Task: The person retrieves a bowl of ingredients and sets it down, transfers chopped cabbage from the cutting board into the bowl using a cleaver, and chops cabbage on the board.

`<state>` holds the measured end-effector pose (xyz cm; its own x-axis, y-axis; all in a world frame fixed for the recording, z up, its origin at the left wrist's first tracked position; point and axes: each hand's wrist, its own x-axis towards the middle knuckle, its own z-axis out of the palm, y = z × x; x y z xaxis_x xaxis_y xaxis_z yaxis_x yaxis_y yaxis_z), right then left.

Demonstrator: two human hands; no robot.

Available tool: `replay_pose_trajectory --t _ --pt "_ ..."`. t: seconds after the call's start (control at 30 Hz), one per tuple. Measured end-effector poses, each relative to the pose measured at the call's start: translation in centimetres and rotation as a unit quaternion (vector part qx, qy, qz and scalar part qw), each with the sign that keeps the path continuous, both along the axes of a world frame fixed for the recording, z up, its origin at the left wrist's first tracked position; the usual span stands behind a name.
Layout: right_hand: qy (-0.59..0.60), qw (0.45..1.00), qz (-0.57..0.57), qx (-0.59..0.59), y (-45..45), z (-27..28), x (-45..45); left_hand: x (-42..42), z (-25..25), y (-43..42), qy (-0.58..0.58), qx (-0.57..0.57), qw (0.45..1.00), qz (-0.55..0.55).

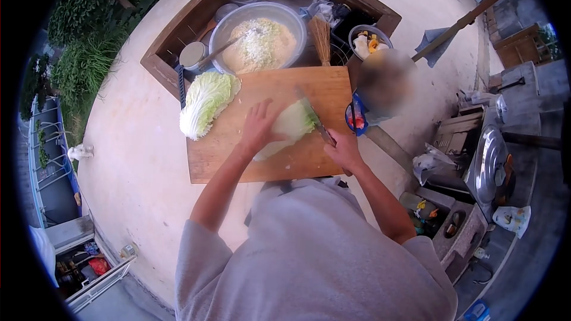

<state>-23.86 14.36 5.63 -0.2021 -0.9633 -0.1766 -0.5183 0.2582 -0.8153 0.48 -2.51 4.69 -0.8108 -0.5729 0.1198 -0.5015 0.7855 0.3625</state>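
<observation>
My right hand (345,151) is wrapped round the handle of a kitchen knife (322,129). Its blade lies along the right edge of a pale green cabbage piece (291,123) on the wooden cutting board (226,163). Fingers apart, my left hand (260,125) rests at the left side of that piece, with the thumb over it. A larger napa cabbage portion (208,102), white and frilly, lies across the board's left edge.
Beyond the board stands a big bowl (297,27) of crumbly yellowish mix with white powder and a wooden-handled utensil. A straw brush (320,38), a smaller bowl (389,43) and a lidded jar (191,53) are nearby. A blurred round patch covers part of the right side.
</observation>
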Motion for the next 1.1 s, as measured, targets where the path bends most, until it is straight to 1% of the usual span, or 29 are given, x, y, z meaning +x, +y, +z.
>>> replay_pose_trajectory --t 0.03,0.07,0.13,0.17,0.23,0.3,0.33,0.37,0.43,0.47,0.5,0.6,0.63,0.7,0.83,0.9,0.97,1.03,1.1 --pt "-0.001 1.0 -0.003 0.009 -0.2 0.1 0.1 -0.1 0.1 0.6 0.038 -0.062 0.997 -0.039" --pt "0.006 1.0 0.003 0.014 -0.3 -0.4 -0.1 -0.1 -1.3 1.6 0.058 -0.052 0.995 -0.063" --pt "0.023 0.999 0.02 0.027 -0.4 -1.2 -0.8 -0.4 -2.3 2.8 0.075 -0.038 0.992 -0.09" --pt "0.023 0.999 0.021 0.022 -0.6 -1.5 -1.0 -0.7 -2.7 2.8 0.081 -0.019 0.994 -0.066" --pt "0.023 0.999 0.021 0.014 -0.9 -0.8 -1.1 -2.1 -0.8 3.4 0.095 0.022 0.995 -0.018" --pt "0.07 0.996 0.044 0.035 -2.1 -0.3 -1.3 -4.6 -1.1 3.4 0.033 0.006 0.999 0.017" --pt "0.094 0.993 0.053 0.046 -2.9 -0.2 -1.3 -5.5 -1.7 2.8 0.002 -0.002 0.999 0.032" --pt "0.124 0.988 0.065 0.063 -3.2 -0.1 -1.4 -6.3 -4.8 1.9 -0.006 -0.033 0.999 0.03" --pt "0.19 0.973 0.09 0.098 -4.2 0.2 -2.2 -6.9 -4.9 2.1 0.036 -0.043 0.997 0.06" --pt "0.22 0.967 0.098 0.08 -4.3 0.4 -2.6 -7.1 -5.1 2.3 0.055 -0.046 0.995 0.076" --pt "0.248 0.961 0.106 0.062 -4.4 0.9 -2.7 -7.0 -4.2 2.4 0.058 -0.045 0.996 0.052" --pt "0.297 0.946 0.126 0.037 -5.0 1.5 -2.1 -7.2 -4.9 2.1 0.071 -0.069 0.994 0.035" --pt "0.311 0.94 0.133 0.033 -5.3 1.7 -2.1 -7.2 -4.8 2.2 0.044 -0.054 0.997 0.026" --pt "0.316 0.936 0.15 0.04 -6.0 2.1 -1.9 -7.1 -4.4 2.1 -0.009 -0.027 1.0 0.011" --pt "0.321 0.929 0.174 0.056 -6.7 2.7 -1.9 -7.1 -4.4 2.0 -0.021 -0.018 0.999 0.018" --pt "0.296 0.94 0.163 0.048 -6.6 -0.3 -2.2 -7.2 -4.5 2.0 -0.021 -0.021 0.999 0.02" --pt "0.27 0.949 0.154 0.042 -7.0 -2.2 -2.0 -7.3 -4.7 1.7 -0.02 -0.017 0.999 0.022" --pt "0.247 0.957 0.146 0.035 -8.5 -2.9 -1.8 -7.3 -4.8 1.8 -0.002 -0.025 0.999 0.026" --pt "0.24 0.96 0.145 -0.002 -9.5 -2.7 -2.2 -7.5 -4.8 2.0 -0.006 -0.018 0.999 0.031"
